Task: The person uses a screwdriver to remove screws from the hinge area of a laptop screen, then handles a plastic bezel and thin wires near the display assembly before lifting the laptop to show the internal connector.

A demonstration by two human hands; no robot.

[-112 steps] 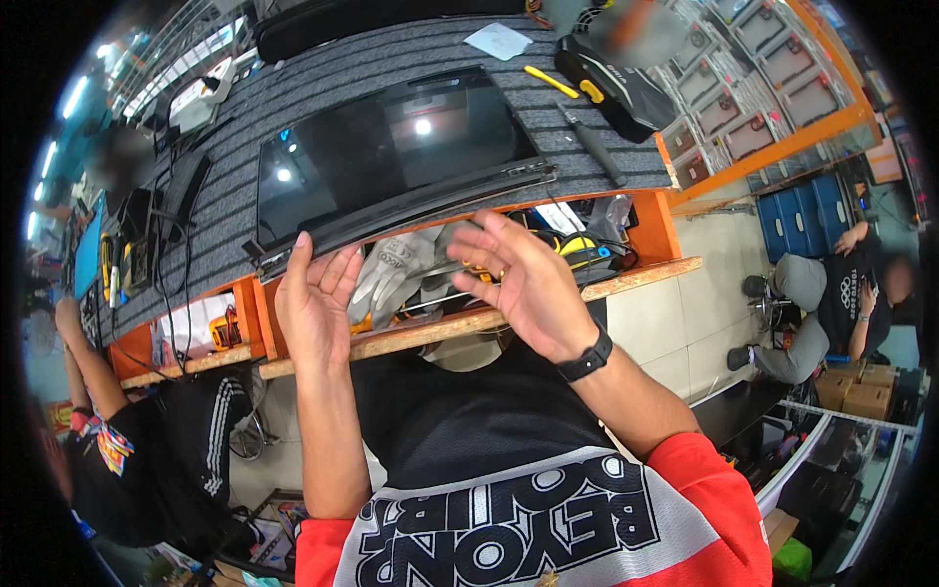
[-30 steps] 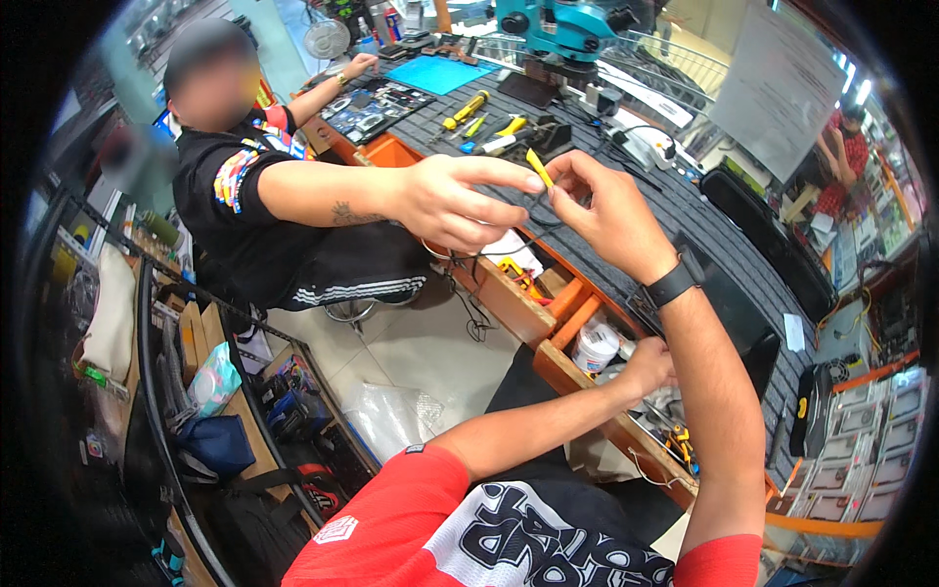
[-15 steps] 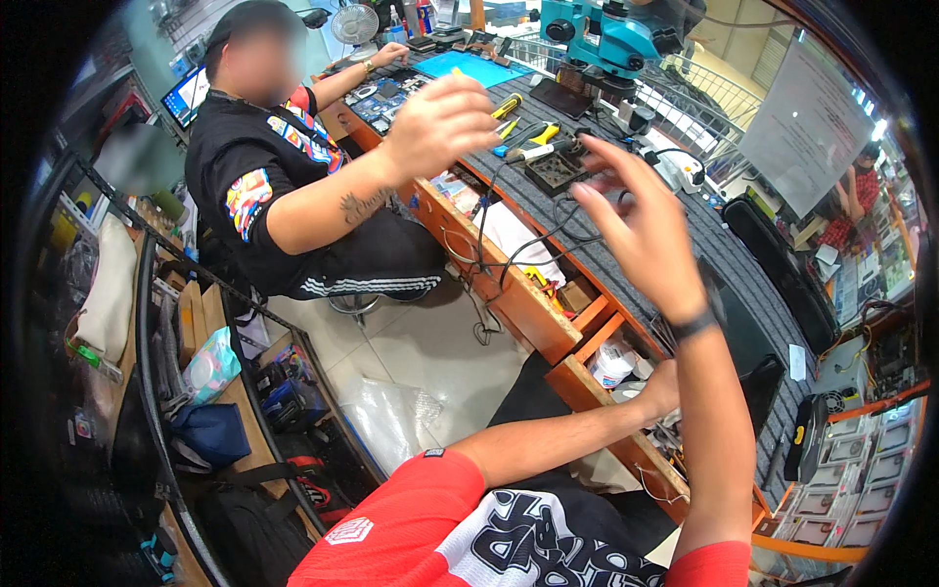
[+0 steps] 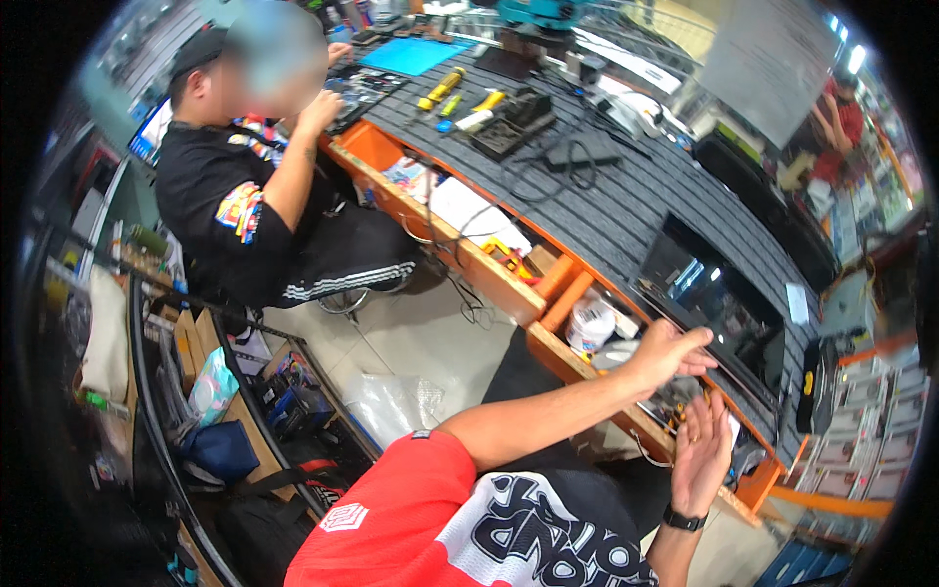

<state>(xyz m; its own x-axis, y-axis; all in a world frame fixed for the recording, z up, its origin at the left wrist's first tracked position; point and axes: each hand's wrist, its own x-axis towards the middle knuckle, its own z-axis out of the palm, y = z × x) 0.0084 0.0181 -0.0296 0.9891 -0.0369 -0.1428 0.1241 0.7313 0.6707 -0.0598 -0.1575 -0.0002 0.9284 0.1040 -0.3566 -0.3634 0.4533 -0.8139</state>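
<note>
A dark, glossy laptop (image 4: 719, 289) lies at the right of the bench, near its front edge. My left hand (image 4: 670, 357) reaches over the open drawer to the laptop's near edge. Its thumb and fingers are apart; whether they touch the laptop I cannot tell. Just nearer and to the right, my right hand (image 4: 702, 452) is open, palm turned up, and holds nothing. A dark watch (image 4: 685, 519) sits on that wrist. Beneath my hands, the open wooden drawer (image 4: 597, 377) contains a white tub (image 4: 591, 325) and small mixed items.
At the far left a co-worker (image 4: 230, 205) sits at the bench. A second open drawer (image 4: 460, 256) has a cable (image 4: 452, 230) hanging over it. Yellow tools (image 4: 442, 88), a black tray (image 4: 511, 125), a blue mat (image 4: 413, 57) and a microscope (image 4: 536, 12) are on the bench. A crowded shelf (image 4: 210, 333) stands left.
My right hand has come down from above the bench to beside the drawer. My left hand has moved out to the laptop's edge. The co-worker's outstretched arm has drawn back. The view has shifted.
</note>
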